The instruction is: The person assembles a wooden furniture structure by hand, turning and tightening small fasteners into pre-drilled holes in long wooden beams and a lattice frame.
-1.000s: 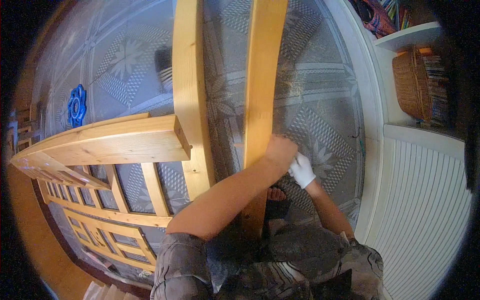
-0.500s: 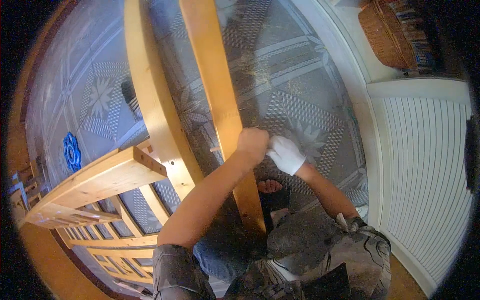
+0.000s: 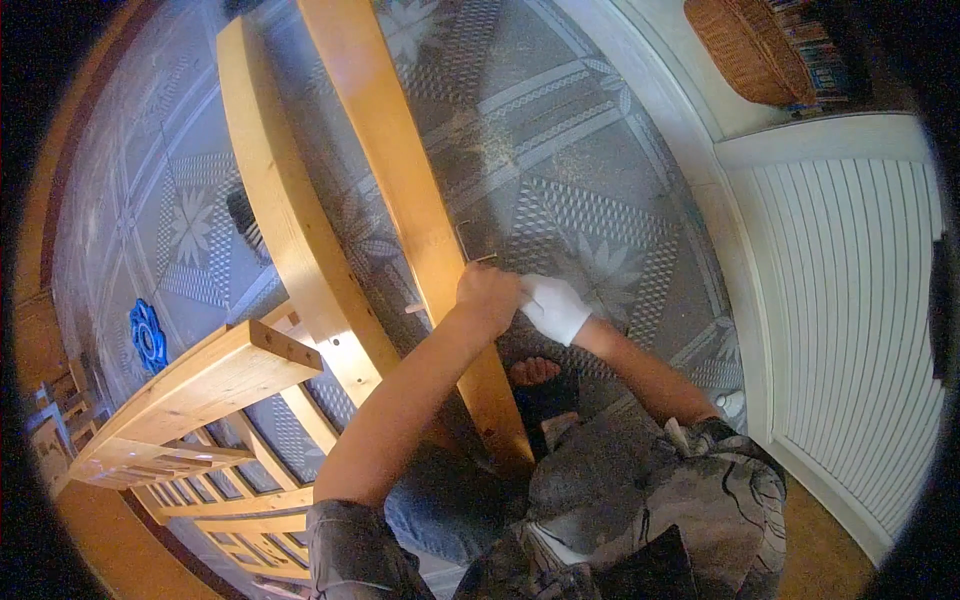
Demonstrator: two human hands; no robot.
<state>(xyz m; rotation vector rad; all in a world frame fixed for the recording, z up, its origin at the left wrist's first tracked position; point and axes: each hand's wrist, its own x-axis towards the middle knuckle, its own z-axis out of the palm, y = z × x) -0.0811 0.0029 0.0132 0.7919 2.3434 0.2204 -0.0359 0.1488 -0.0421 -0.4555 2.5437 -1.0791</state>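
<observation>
My bare left hand [image 3: 490, 298] is closed at the right edge of a long wooden beam [image 3: 395, 150]. Against it, my right hand [image 3: 558, 310] in a white glove is also closed, fingers bunched. What the two hold between them is hidden. Just beyond my left fingers shows a thin bent metal rod [image 3: 463, 240], by the beam's edge; I cannot tell if it is gripped. A short wooden dowel [image 3: 415, 308] sticks out from the beam's left side. Left of this beam runs a second, curved wooden beam [image 3: 285, 190] with holes near its near end.
A slatted wooden frame [image 3: 200, 430] stands at the lower left. On the patterned floor covering [image 3: 570, 130] lie a blue flower-shaped thing [image 3: 148, 336] and a dark brush [image 3: 243, 222]. A white ribbed panel [image 3: 830, 320] and a wicker basket [image 3: 745, 50] are on the right.
The view has shifted slightly, and my hands sit a little further left in it, still together at the beam. The thin bent metal rod now shows beyond my left hand.
</observation>
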